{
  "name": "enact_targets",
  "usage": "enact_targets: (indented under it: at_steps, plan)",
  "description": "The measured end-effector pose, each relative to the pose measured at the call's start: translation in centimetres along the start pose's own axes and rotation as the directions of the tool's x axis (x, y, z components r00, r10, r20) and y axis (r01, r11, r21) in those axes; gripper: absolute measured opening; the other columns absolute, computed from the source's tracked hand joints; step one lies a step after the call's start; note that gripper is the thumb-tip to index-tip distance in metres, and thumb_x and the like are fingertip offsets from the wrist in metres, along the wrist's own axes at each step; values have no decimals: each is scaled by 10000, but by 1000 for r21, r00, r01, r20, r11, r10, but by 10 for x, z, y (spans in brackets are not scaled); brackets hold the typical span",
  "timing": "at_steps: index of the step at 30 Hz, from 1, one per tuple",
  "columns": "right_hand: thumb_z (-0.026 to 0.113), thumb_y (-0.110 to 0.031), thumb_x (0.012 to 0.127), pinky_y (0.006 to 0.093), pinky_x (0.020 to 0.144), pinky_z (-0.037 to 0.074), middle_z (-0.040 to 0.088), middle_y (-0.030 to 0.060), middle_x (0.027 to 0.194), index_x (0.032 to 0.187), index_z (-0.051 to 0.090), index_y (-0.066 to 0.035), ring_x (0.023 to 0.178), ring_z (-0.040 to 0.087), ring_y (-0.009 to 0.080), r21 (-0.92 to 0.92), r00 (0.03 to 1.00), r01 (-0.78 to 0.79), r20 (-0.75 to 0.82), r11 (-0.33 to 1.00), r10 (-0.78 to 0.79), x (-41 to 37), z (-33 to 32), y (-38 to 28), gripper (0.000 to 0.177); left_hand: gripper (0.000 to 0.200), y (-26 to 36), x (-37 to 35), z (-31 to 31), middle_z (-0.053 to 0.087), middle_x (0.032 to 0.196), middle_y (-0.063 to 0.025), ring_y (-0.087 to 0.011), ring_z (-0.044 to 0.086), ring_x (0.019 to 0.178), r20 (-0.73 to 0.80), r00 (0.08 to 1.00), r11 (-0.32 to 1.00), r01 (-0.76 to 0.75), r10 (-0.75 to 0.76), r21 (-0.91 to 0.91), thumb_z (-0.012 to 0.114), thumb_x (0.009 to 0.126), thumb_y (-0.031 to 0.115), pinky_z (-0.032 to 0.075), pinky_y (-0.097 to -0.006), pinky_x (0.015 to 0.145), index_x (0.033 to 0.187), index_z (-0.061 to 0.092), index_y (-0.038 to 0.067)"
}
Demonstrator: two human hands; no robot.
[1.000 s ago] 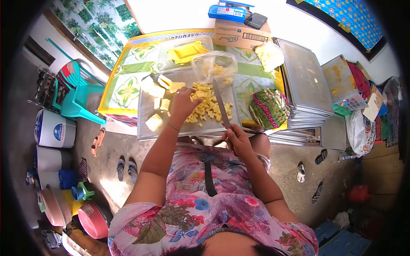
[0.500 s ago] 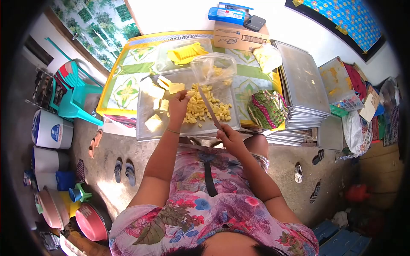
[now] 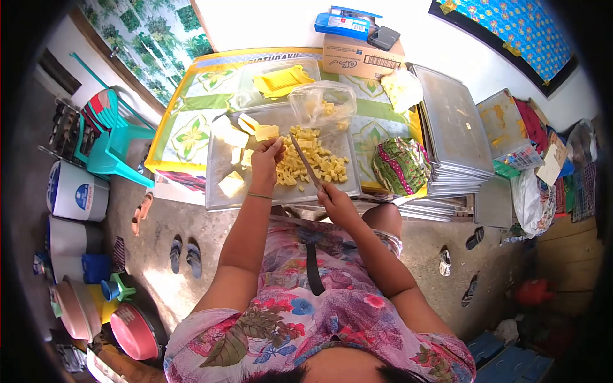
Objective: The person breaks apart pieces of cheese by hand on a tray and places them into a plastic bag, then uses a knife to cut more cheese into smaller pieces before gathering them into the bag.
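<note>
- The yellow cubes (image 3: 327, 165) lie loosely heaped on the right half of the metal tray (image 3: 217, 167), from its middle towards the near right corner; they are small, matt and slightly uneven, with a few strays at the heap's fringe.
- Larger pale-yellow blocks (image 3: 266, 132) sit along the tray's left side and towards its far left corner, flat-faced and straight-edged, those furthest left bleached by glare.
- The knife (image 3: 307, 165) slants over the heap, tip pointing to the tray's far edge.
- The right hand (image 3: 336, 203), at the tray's near edge, has its fingers wrapped round the knife's handle.
- The left hand (image 3: 267, 161) is at the heap's left fringe, fingers bent together; whether they grip a piece I cannot tell.
- A clear plastic container (image 3: 308, 110), at the tray's far right corner, holds more cubes.
- On the tablecloth (image 3: 191, 135), a green patterned bundle (image 3: 399, 167) rests near the right edge.
</note>
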State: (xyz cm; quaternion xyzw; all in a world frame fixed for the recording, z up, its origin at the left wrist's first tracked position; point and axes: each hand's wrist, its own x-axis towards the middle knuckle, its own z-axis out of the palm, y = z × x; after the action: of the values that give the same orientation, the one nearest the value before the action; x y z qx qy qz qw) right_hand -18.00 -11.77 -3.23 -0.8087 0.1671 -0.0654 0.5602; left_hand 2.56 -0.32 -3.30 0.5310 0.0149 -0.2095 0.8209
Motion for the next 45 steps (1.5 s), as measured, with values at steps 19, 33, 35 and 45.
enact_targets:
  at_steps: [19, 33, 35, 45]
  plan:
    - [506, -250, 925, 436, 760, 469, 620, 209, 969, 1173, 529, -54, 901, 594, 384, -291, 990, 92, -76, 952, -119, -12, -7, -28, 316, 109, 19, -19, 13, 656, 836, -22, -127, 630, 739, 93, 989, 981, 129, -116, -145, 642, 857, 100, 507, -242, 653, 961, 636, 66]
    - [466, -229, 964, 289, 577, 466, 629, 88, 801, 1169, 503, -16, 642, 604, 168, 231, 986, -55, 167, 971, 16, -11, -10, -22, 298, 176, 4, -12, 3, 649, 957, -47, -168, 619, 890, 237, 967, 934, 169, -95, -316, 560, 899, 132, 498, -292, 764, 1067, 593, 91]
    - [463, -236, 967, 240, 509, 429, 623, 52, 798, 1178, 499, -23, 573, 555, 108, 376, 956, -186, 281, 908, 80, -13, -15, -25, 302, 182, 0, -10, 1, 646, 977, -54, -185, 611, 932, 254, 959, 916, 209, -124, -344, 550, 906, 132, 499, -313, 806, 1078, 588, 87]
    - [452, -235, 968, 196, 404, 390, 601, 38, 788, 1224, 465, -23, 453, 465, 52, 523, 958, -237, 264, 819, 108, -14, -18, -11, 332, 179, 2, -9, 4, 638, 957, -69, -158, 622, 814, 248, 968, 990, 59, -26, -126, 593, 891, 118, 526, -270, 732, 1048, 609, 35]
